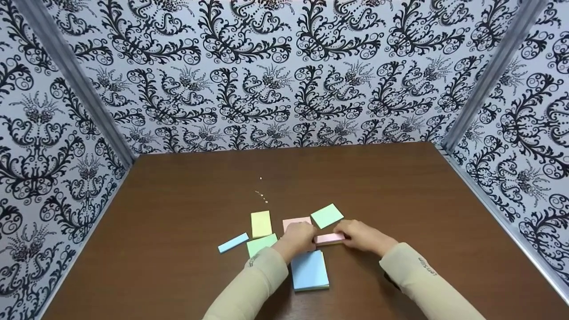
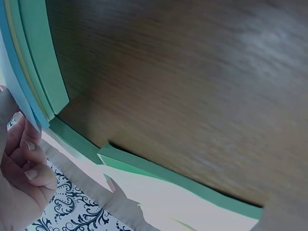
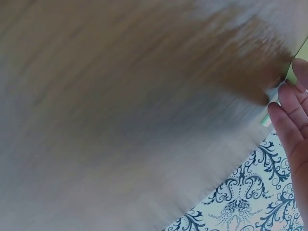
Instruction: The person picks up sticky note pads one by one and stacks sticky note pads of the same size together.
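Note:
Between my two hands is a narrow pink sticky note pad (image 1: 330, 238) with a yellow layer along its lower edge. My left hand (image 1: 298, 238), fingers curled, grips its left end and partly covers a wider pink sticky note pad (image 1: 297, 220) behind. The right end is pinched by my right hand (image 1: 362, 235). In the right wrist view, a yellow-green edge (image 3: 302, 54) shows by the right thumb. Just in front of the left hand lies a stack of sticky note pads with a blue top (image 1: 310, 271). The fingers (image 2: 32, 156) appear curled in the left wrist view.
Left of the hands lie a yellow pad (image 1: 261, 224), a green pad (image 1: 261, 245) and a narrow blue pad (image 1: 233, 243). A light green pad (image 1: 327, 216) sits behind the right hand. Patterned walls (image 1: 275, 80) enclose the brown table (image 1: 186, 191), which bears small white flecks (image 1: 261, 194).

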Motion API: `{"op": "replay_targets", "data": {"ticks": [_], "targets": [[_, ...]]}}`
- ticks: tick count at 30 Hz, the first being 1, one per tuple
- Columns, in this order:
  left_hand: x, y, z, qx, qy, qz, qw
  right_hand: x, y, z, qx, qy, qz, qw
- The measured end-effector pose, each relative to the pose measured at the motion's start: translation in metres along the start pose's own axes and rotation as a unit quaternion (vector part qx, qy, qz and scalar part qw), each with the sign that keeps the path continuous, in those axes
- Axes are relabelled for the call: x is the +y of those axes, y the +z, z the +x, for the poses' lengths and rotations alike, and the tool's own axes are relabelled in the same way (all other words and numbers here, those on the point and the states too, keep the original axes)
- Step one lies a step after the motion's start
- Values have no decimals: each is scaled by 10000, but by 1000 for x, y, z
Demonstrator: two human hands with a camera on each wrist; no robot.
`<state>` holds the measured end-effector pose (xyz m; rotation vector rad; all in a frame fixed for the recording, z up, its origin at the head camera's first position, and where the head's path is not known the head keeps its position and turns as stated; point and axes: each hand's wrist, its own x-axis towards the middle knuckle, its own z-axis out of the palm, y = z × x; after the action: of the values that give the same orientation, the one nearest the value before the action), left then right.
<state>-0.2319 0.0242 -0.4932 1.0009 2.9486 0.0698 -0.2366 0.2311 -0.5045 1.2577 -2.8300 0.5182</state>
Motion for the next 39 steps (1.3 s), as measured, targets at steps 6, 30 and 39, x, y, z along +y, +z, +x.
{"op": "replay_targets", "data": {"ticks": [6, 30, 39], "targets": [[-1, 2, 1, 29, -2, -82, 10000, 3, 0, -2, -9, -151, 245, 9996], [-1, 1, 0, -60, 5, -105, 9999, -4, 0, 3, -355, 300, -91, 9989], [-3, -2, -1, -114, 67, 40, 9999, -9, -4, 11, -648, 286, -686, 9951]]}}
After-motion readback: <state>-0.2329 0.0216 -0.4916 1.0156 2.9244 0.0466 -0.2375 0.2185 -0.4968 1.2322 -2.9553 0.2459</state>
